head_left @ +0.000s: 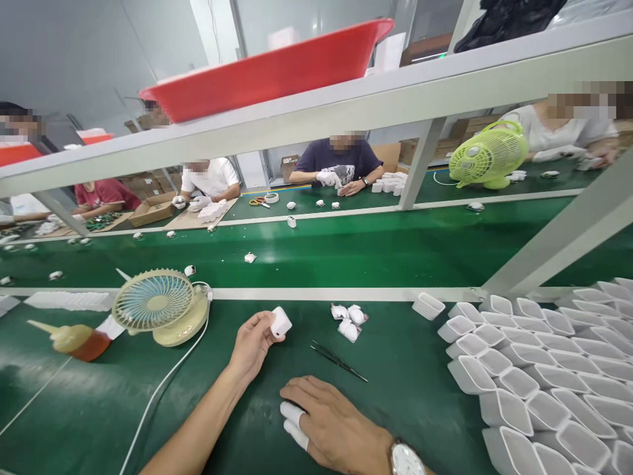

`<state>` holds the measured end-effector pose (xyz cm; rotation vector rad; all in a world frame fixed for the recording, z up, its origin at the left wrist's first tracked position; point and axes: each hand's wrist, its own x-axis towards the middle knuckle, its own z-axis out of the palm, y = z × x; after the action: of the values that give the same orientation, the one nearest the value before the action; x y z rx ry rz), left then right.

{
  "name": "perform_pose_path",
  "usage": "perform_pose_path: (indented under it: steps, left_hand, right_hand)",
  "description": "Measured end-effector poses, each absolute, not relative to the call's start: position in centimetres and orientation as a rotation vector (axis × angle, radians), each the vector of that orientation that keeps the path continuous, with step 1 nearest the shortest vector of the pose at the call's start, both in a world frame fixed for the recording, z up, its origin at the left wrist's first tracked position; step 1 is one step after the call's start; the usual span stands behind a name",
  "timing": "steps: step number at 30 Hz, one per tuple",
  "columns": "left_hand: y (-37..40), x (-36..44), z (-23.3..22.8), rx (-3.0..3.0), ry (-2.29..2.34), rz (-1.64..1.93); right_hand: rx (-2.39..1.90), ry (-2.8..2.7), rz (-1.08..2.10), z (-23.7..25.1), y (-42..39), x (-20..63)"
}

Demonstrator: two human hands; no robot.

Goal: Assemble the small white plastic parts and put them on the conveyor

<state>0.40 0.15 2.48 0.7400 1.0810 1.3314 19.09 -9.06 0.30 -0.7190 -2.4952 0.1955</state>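
White case, small and rounded, is sitting pinched between the thumb and fingertips of the person's left hand, held just above the green bench mat near the cream desk fan. The right hand is lying palm-down on the mat, fingers loosely spread and gripping nothing; two of its fingers are wearing white finger cots, and a wristwatch is showing at the frame's lower edge.

From this single head view, the work seems to be partway through one piece among many. A small cluster of wrapped white parts is lying just beyond the hands, apart from the held case, and thin black tweezers are resting untouched between that cluster and the right hand. To the right, rows of white open trays are crowding the bench; they appear hollow, so I judge that much is left to handle. An amber squeeze bottle is lying on its side at the far left.

Across the green conveyor belt, where scattered finished-looking pieces are lying, other people are sitting at their own stations, their gloved hands busy.
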Motion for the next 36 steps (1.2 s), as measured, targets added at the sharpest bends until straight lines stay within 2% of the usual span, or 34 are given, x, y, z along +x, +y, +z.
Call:
perform_pose_path:
  steps: [12,22,28,30,34,36]
  left_hand:
    - [0.2,2.2,1.8,1.590,1.177,1.276]
    - [11.9,2.8,3.6,1.447,1.382,1.479]
    - [12.0,4.6,3.9,1.534,1.420,1.479]
    - [10.1,6.6,4.5,1.664,1.296,1.390]
    - [6.2,12.0,5.9,1.814,0.799,0.908]
    - [5.2,15.1,6.1,1.850,0.624,0.774]
  right_hand:
    - [-0.832,-2.375,0.424,-2.6,-8.5,18.6]
    - [-0.795,-2.480,0.505,-2.1,-8.0,18.7]
    - [-0.698,-2.602,0.259,-2.0,-8.0,18.5]
    - [-0.653,-2.659,0.152,-1.7,-8.2,18.7]
    - [-0.682,-2.725,0.010,-1.0,-8.4,18.9]
    - [-0.692,-2.762,-0.024,-0.8,-8.4,19.0]
